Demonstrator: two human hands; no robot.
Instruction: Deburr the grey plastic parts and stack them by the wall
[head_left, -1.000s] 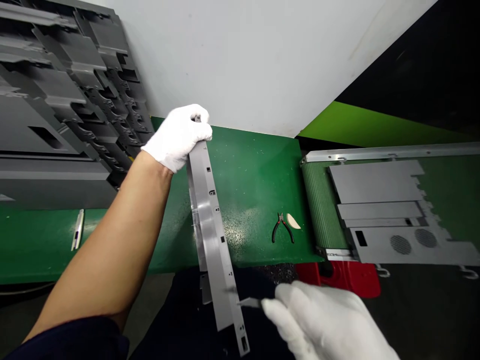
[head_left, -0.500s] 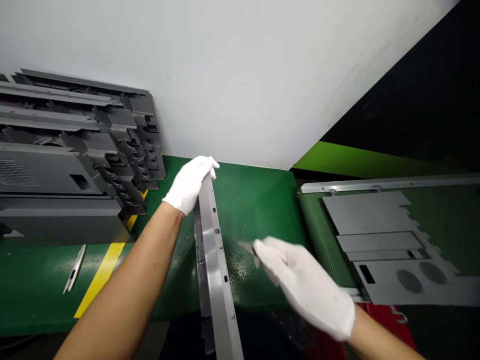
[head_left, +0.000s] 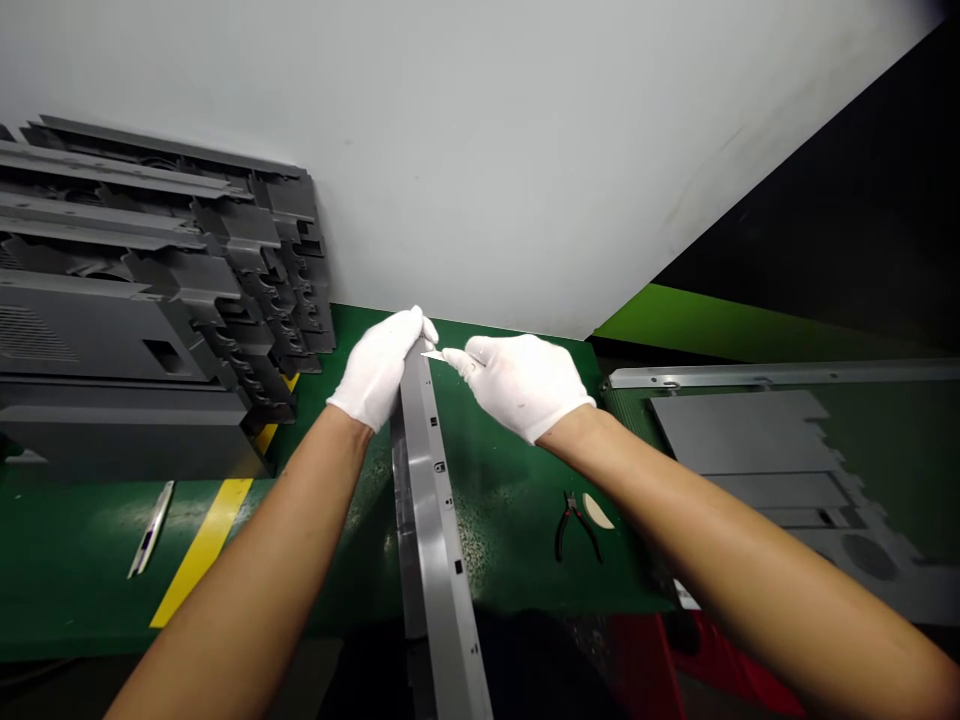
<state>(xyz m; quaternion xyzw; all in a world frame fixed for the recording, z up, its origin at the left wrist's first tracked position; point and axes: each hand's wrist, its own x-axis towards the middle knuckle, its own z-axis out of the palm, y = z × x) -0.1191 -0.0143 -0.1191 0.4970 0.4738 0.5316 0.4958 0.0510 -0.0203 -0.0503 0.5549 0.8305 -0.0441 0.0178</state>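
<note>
My left hand, in a white glove, is closed over the far end of a long grey plastic panel that stands on its edge and runs toward me. Small square holes dot its narrow face. In my gloved right hand is a small knife, mostly hidden by the fingers; its pointed blade lies at the panel's far end, close to my left fingertips. Whether the blade touches the edge I cannot tell.
Several grey panels stand stacked at the left. Before them lie a white-handled cutter and yellow tape on the green table. Black pliers and a pale half-round piece lie right. A conveyor beyond carries another flat panel.
My right hand has moved up and left with the knife, from beside the panel's middle to its far end. My left hand keeps its hold. The pliers have come into view.
</note>
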